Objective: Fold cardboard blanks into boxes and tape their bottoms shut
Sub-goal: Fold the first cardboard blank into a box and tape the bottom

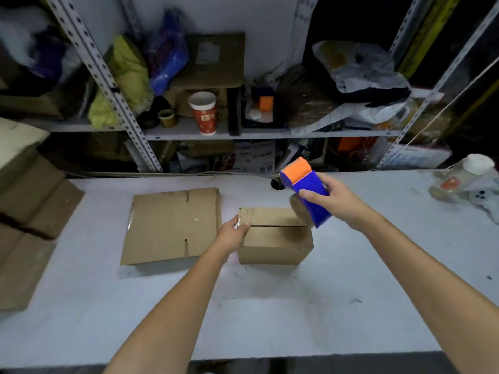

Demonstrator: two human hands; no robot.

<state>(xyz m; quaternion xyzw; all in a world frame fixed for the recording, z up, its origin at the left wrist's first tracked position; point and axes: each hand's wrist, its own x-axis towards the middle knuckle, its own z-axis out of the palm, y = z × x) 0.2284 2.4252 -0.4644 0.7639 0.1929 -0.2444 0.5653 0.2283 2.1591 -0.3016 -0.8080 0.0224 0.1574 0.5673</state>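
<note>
A folded cardboard box (pixel 272 238) sits at the centre of a white table (pixel 270 306), its top flaps meeting at a dark slit. The left hand (pixel 233 229) grips the box's left top edge, thumb on the flap and fingers partly hidden down the side. The right hand (pixel 332 197) is closed around a blue and orange tape dispenser (pixel 307 190), held above the box's right far corner and covering it. Its brown tape roll (pixel 299 211) is half hidden. A flat cardboard blank (pixel 172 225) lies left of the box. Stacked cardboard (pixel 29 201) is cut off at the left edge. The shelving (pixel 189 132) above is blurred clutter, with a red paper cup (pixel 204 113).
</note>
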